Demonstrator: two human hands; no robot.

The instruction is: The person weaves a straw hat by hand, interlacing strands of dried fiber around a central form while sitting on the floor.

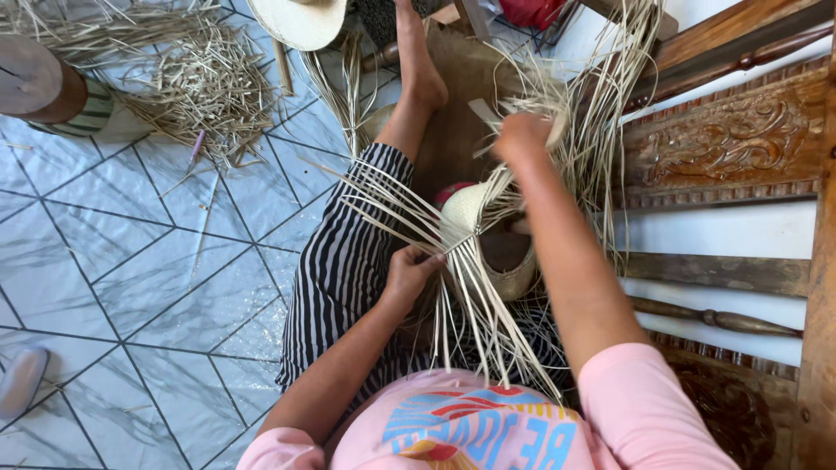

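Left hand [409, 271] pinches loose straw strands [475, 318] against the half-woven straw hat [475, 222] on the person's lap, fingers closed. Right hand [521, 137], fisted, lifts a bundle of strands up and away. Judging by this, even tension and a firm pinch keep the weave tight.

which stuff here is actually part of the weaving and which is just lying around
In the work:
- left hand pinching straw strands
- right hand gripping a strand bundle
- half-woven straw hat

Lying about:
- straw scraps on the tiled floor
- finished hat
- carved wooden bench
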